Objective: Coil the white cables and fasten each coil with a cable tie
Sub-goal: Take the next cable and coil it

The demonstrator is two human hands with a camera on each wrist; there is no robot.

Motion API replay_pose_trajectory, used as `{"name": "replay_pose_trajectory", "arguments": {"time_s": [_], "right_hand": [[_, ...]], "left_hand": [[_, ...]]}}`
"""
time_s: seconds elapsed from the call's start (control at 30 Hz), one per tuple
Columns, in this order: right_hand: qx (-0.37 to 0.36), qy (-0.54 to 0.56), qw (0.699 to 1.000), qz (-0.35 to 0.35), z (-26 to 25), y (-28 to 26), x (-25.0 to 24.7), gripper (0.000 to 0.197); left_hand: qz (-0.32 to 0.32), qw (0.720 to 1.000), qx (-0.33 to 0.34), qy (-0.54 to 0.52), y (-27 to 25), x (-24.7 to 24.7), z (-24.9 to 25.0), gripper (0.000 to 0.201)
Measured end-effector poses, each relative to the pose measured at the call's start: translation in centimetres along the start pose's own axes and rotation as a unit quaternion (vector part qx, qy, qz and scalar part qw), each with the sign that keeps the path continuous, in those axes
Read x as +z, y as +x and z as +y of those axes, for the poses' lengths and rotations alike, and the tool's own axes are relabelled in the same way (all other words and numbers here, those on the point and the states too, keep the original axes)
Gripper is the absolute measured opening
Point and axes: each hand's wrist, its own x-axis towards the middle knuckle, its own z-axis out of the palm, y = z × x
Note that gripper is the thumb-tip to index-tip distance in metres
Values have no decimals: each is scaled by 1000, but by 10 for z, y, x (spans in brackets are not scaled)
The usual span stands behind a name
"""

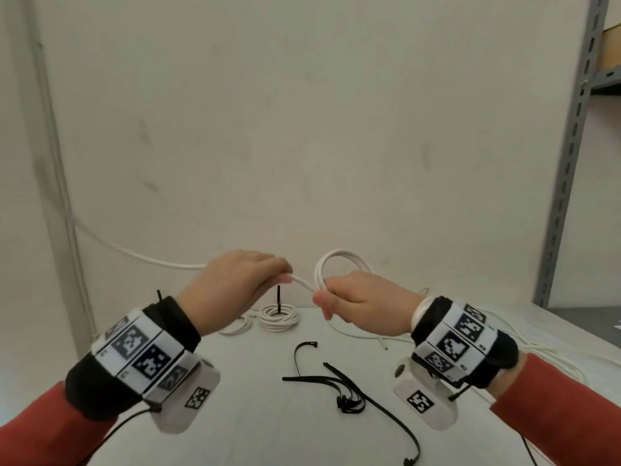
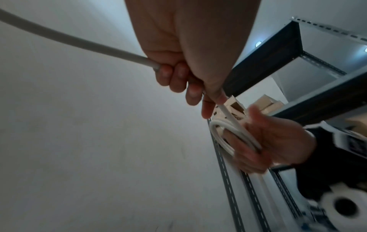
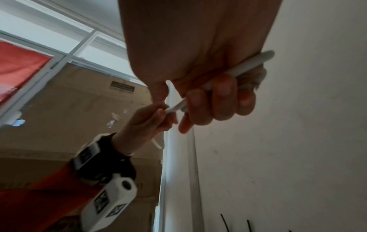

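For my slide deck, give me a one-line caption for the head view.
Right hand holds a growing white cable coil while left hand feeds cable; loose black cable ties wait on the table.

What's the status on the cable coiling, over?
Left hand grips loose white cable, feeding it. Right hand holds part-wound coil. Cable ties untouched on table. Nothing obstructing.

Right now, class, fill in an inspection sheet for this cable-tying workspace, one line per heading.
Surface: white table, lightly marked.
Job's things: half-wound coil held in the air; finished coil with black tie on the table; loose black cable ties.
Clutter: nothing seen.
Grippers: left hand grips the cable's free run; right hand grips the half-wound coil.
Cables: white cable trails left; more loose cable at right.
Surroundings: plain wall; metal shelving.
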Motion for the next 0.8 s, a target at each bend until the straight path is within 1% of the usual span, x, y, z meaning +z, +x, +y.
{"name": "replay_pose_trajectory", "arguments": {"time_s": [0.03,0.07,0.1,0.13,0.2,0.27,0.37,0.43,0.5,0.63,0.67,0.7,0.73,0.77,0.8], "right_hand": [[-19,4,1000,1,-5,-1,-1,47],[-34,38,999,4,-8,-1,-2,49],[-39,100,994,6,-10,-1,-4,52],[-36,177,984,6,-9,-1,-5,56],[-20,327,945,7,-8,-1,-8,60],[-26,432,901,18,-7,-1,-7,61],[-50,550,833,29,-3,1,-6,58],[-63,627,776,28,1,0,-9,54],[-90,691,717,35,6,-3,-13,48],[-177,779,598,64,16,-9,-26,35],[-191,789,578,87,17,-11,-29,35],[-194,790,568,125,17,-12,-32,35],[-190,785,565,171,17,-14,-36,34],[-187,778,562,212,17,-15,-39,32],[-188,773,555,242,17,-16,-42,28]], "left_hand": [[6,1000,-19,-7,4,-2,1,43],[7,999,-41,-19,6,-4,3,43],[6,998,-56,-38,8,-4,3,42],[3,996,-67,-65,10,-3,4,41],[-2,984,-92,-152,14,-1,6,39],[11,966,-117,-229,16,4,9,35],[42,951,-146,-268,16,13,12,25],[66,941,-179,-280,14,20,10,22],[83,934,-210,-277,8,28,7,23],[77,936,-251,-234,-9,46,-1,23],[72,939,-258,-217,-14,50,-3,24],[63,944,-259,-195,-19,55,-5,26],[46,951,-257,-167,-23,58,-6,29],[18,957,-256,-137,-28,61,-6,34],[-24,960,-258,-104,-33,62,-5,41]]}}
